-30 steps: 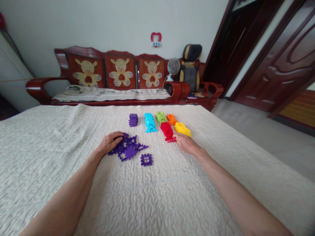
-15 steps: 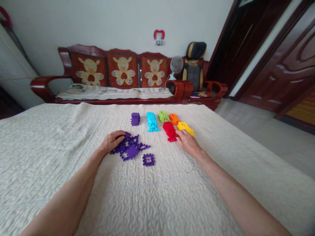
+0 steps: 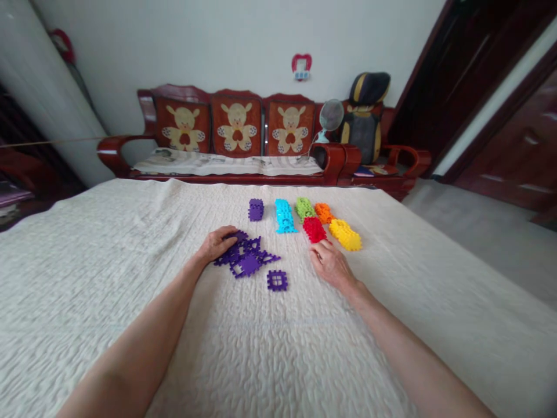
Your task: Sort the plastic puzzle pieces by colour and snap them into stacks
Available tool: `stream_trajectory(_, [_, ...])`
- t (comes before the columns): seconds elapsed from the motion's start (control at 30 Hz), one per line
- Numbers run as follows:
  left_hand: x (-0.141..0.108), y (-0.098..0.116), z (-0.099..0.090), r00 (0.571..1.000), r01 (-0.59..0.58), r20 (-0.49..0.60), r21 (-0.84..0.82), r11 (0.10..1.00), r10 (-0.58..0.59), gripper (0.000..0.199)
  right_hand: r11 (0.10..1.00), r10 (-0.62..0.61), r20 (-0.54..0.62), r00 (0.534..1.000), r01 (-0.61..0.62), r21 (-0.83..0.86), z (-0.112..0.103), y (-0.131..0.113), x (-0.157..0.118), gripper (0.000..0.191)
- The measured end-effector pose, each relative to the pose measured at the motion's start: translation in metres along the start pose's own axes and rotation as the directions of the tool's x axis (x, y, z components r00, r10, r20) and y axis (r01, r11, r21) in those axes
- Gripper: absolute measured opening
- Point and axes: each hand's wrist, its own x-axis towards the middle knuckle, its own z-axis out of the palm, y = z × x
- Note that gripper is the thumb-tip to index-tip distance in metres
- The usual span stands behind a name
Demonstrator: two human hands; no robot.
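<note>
My left hand (image 3: 220,244) lies with its fingers stretched over the left side of a loose, overlapping pile of dark purple interlocking plastic tiles (image 3: 250,264). One purple window-shaped tile (image 3: 277,281) lies apart, in front of the pile. My right hand (image 3: 331,264) has its fingers curled against the near end of a row of red interlocking tiles (image 3: 314,229); the fingertips and that end of the row partly hide each other. Close by on the right is a row of yellow tiles (image 3: 345,234).
Behind are stacked purple tiles (image 3: 256,209) and rows of blue (image 3: 285,216), green (image 3: 305,209) and orange tiles (image 3: 324,213). All rest on a pale quilted cover (image 3: 243,360). Beyond its far edge stand a wooden sofa (image 3: 126,154) and a small fan (image 3: 331,116).
My right hand has moved from the right side of the red row, by the yellow tiles, to the red row's near end. My left hand stays on the purple pile. The view has turned left.
</note>
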Motion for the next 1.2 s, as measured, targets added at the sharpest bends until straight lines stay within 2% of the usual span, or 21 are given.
stream_trajectory(0.1, [-0.001,0.004,-0.002,0.998,0.056,-0.006,-0.028,0.998,-0.057,0.049,0.993,-0.052,-0.001,0.999,0.052,0.104,0.020,-0.025,0.022,0.022])
stream_trajectory(0.2, [-0.001,0.002,-0.002,0.998,0.060,-0.005,-0.028,0.998,-0.060,0.044,0.984,-0.074,0.010,0.997,0.071,0.165,0.042,-0.044,0.040,0.021])
stream_trajectory(0.27, [-0.001,0.001,-0.002,0.999,0.044,-0.005,-0.031,0.999,-0.044,0.041,0.981,-0.045,-0.002,0.999,0.044,0.189,0.056,-0.050,0.046,0.021])
stream_trajectory(0.4, [-0.001,0.003,-0.002,1.000,0.008,0.009,-0.039,0.999,-0.008,0.037,0.968,0.057,-0.105,0.993,-0.029,0.251,0.075,-0.049,0.045,0.021])
stream_trajectory(0.53, [-0.002,0.012,-0.003,0.999,-0.006,0.043,-0.006,1.000,0.007,0.040,0.937,0.109,-0.145,0.983,-0.053,0.346,0.079,-0.043,0.043,0.020])
stream_trajectory(0.7, [0.003,0.020,-0.002,0.996,0.083,0.022,0.106,0.991,-0.085,0.052,0.915,0.141,-0.133,0.981,-0.078,0.395,0.079,-0.041,0.044,0.023])
stream_trajectory(0.9, [0.009,0.019,-0.003,0.992,-0.080,0.106,0.160,0.984,0.064,0.033,0.898,0.170,-0.128,0.977,-0.101,0.428,0.080,-0.042,0.044,0.025])
stream_trajectory(1.0, [0.009,0.018,-0.004,0.991,-0.116,0.087,0.146,0.982,0.105,0.032,0.893,0.178,-0.120,0.977,-0.109,0.436,0.079,-0.043,0.045,0.026])
stream_trajectory(1.07, [0.008,0.016,-0.005,0.998,-0.058,0.029,0.103,0.993,0.055,0.036,0.890,0.181,-0.115,0.977,-0.113,0.443,0.079,-0.043,0.045,0.025])
stream_trajectory(1.13, [0.008,0.012,-0.007,0.995,0.088,-0.054,0.047,0.995,-0.085,0.041,0.886,0.183,-0.104,0.978,-0.118,0.449,0.079,-0.043,0.046,0.025])
stream_trajectory(1.2, [0.008,0.006,-0.008,0.962,0.239,-0.131,-0.019,0.971,-0.240,0.045,0.883,0.187,-0.097,0.978,-0.124,0.452,0.079,-0.043,0.046,0.025])
